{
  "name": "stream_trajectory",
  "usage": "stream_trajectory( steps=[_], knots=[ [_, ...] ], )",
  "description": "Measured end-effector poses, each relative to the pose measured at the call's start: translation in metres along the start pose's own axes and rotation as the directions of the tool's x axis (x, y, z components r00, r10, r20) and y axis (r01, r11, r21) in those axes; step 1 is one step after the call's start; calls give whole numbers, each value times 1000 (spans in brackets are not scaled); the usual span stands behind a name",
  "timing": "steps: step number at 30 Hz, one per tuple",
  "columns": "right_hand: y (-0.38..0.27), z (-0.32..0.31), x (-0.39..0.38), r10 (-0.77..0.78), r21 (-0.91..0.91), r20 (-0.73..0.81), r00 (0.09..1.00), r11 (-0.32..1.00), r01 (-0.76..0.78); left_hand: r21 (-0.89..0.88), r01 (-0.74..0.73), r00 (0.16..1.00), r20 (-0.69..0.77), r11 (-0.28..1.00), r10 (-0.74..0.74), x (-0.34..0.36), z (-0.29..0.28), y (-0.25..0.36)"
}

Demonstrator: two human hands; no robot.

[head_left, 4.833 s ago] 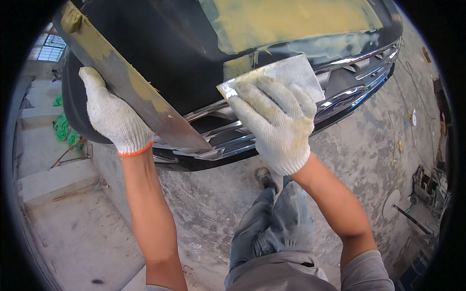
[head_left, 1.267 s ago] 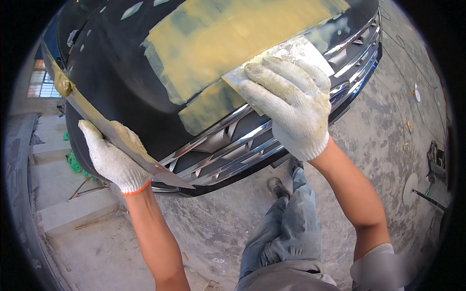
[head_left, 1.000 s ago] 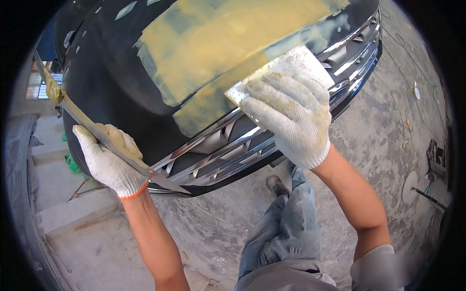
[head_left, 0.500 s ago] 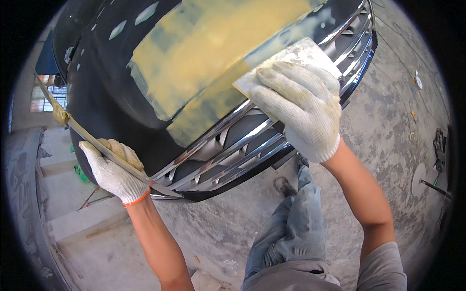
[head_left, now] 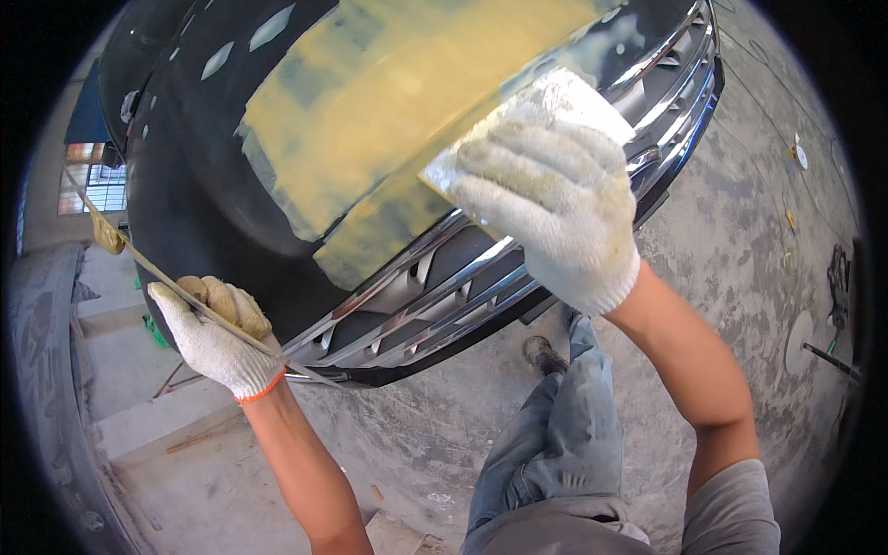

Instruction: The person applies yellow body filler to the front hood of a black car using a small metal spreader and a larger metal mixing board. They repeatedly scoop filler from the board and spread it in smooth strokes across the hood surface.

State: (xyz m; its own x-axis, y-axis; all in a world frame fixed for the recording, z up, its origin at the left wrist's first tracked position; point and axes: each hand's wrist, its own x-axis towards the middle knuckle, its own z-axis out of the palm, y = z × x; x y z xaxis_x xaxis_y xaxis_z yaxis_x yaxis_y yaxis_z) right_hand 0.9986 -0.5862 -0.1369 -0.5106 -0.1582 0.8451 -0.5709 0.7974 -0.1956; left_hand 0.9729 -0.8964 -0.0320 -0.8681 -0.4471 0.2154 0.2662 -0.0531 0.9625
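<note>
My left hand (head_left: 218, 338), in a white knit glove, grips a long, thin board (head_left: 157, 270) seen nearly edge-on at the car's left corner, with a lump of tan paste (head_left: 108, 234) on it. My right hand (head_left: 550, 208), also gloved, is closed on a rectangular metal spreader (head_left: 564, 97), fingers pressed on its face. The spreader lies over the lower edge of a wide pale-yellow filler patch (head_left: 370, 102) on the black hood (head_left: 185, 185), just above the chrome grille (head_left: 453, 296). The right thumb is hidden.
Concrete floor (head_left: 740, 277) surrounds the car, with thin cables, a round pale base (head_left: 797, 344) with a pole and dark equipment (head_left: 838, 287) at the right. Pale steps (head_left: 157, 416), green material (head_left: 154, 331) and a barred window (head_left: 92, 190) are at the left. My legs are below the bumper.
The long board has turned from face-up to nearly edge-on and sits lower left. The spreader has shifted slightly down and back up along the patch's edge; the visible yellow area looks wider than at first.
</note>
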Motion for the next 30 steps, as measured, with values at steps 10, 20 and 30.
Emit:
stream_trajectory(
  steps=[10,20,30],
  knots=[
    [-2,-12,-38,-24,-38,54,998,999,26,20,-26,1000,9,999,26,2,-1,-2],
    [15,-8,-1,24,-35,-71,997,999,-27,47,1,1000,-19,999,0,0,4,1],
    [9,-4,4,29,-23,2,1000,999,-29,57,-32,999,-35,998,34,1,2,-1]
  ],
)
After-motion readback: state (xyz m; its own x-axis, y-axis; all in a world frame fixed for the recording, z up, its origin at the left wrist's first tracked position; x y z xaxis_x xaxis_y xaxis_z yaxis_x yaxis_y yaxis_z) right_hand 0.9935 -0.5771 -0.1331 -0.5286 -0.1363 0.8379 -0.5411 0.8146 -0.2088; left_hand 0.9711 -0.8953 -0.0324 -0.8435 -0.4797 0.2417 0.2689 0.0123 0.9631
